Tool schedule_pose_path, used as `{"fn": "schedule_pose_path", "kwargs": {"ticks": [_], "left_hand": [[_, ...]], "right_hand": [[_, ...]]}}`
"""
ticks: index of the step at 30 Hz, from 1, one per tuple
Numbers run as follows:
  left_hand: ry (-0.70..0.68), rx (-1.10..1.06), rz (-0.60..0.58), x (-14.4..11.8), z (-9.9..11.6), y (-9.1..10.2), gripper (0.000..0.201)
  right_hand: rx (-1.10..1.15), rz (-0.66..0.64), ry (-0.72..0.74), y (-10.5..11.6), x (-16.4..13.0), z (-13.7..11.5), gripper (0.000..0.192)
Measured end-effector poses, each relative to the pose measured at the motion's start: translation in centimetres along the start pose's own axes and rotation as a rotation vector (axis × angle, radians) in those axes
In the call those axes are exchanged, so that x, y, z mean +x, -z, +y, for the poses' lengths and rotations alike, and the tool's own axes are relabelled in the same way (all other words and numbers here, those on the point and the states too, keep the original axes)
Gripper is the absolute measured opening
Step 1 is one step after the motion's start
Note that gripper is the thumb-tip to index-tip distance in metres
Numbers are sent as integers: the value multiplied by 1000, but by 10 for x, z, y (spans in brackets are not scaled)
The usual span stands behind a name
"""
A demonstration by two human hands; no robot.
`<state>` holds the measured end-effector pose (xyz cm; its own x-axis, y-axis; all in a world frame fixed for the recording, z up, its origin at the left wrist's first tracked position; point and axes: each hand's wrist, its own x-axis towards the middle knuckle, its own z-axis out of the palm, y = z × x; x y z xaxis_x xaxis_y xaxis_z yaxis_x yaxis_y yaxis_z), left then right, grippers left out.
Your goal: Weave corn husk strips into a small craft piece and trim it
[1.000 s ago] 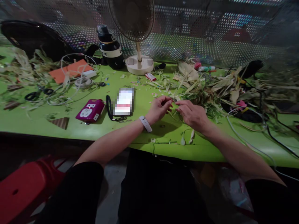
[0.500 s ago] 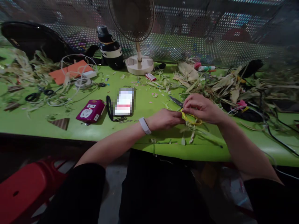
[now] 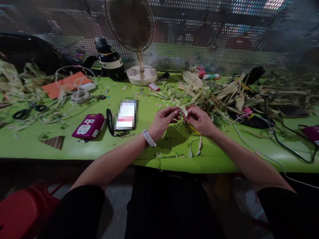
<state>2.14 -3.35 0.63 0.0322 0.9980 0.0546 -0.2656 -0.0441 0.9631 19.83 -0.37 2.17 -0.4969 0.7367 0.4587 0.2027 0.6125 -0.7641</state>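
Observation:
My left hand (image 3: 163,121) and my right hand (image 3: 198,120) meet above the green table (image 3: 74,149), fingertips pinched together on a small pale piece of husk (image 3: 183,111). A white band sits on my left wrist. Yellow-handled scissors (image 3: 193,130) lie under my right hand, mostly hidden. Thin husk strips (image 3: 195,151) lie on the table just in front of my hands. A heap of dried husks and green leaves (image 3: 221,96) spreads to the right, right behind my hands.
A phone (image 3: 126,115) and a magenta power strip (image 3: 87,125) lie left of my hands. A standing fan (image 3: 139,71), a black bottle (image 3: 109,59), orange paper (image 3: 67,84), white cable, black scissors (image 3: 27,111) sit further back and left. Black cables (image 3: 289,146) run right. A red stool (image 3: 22,212) stands below left.
Half a second ago my right hand gripped the yellow scissors; now the scissors lie on the table and both hands have lifted, pinching a husk piece. The view shifted slightly.

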Motion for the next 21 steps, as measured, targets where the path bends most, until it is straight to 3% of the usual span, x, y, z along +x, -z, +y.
{"fn": "schedule_pose_path", "kwargs": {"ticks": [6, 10, 17, 21], "left_hand": [[15, -96, 28, 4, -7, 3, 15], [95, -180, 4, 4, -9, 1, 11], [213, -284, 16, 0, -6, -1, 17], [189, -196, 65, 0, -3, -2, 18]], "right_hand": [[397, -51, -310, -7, 0, 3, 39], [687, -135, -477, -13, -3, 0, 37], [725, -139, -487, -17, -2, -2, 40], [607, -25, -428, -15, -3, 0, 37]]}}
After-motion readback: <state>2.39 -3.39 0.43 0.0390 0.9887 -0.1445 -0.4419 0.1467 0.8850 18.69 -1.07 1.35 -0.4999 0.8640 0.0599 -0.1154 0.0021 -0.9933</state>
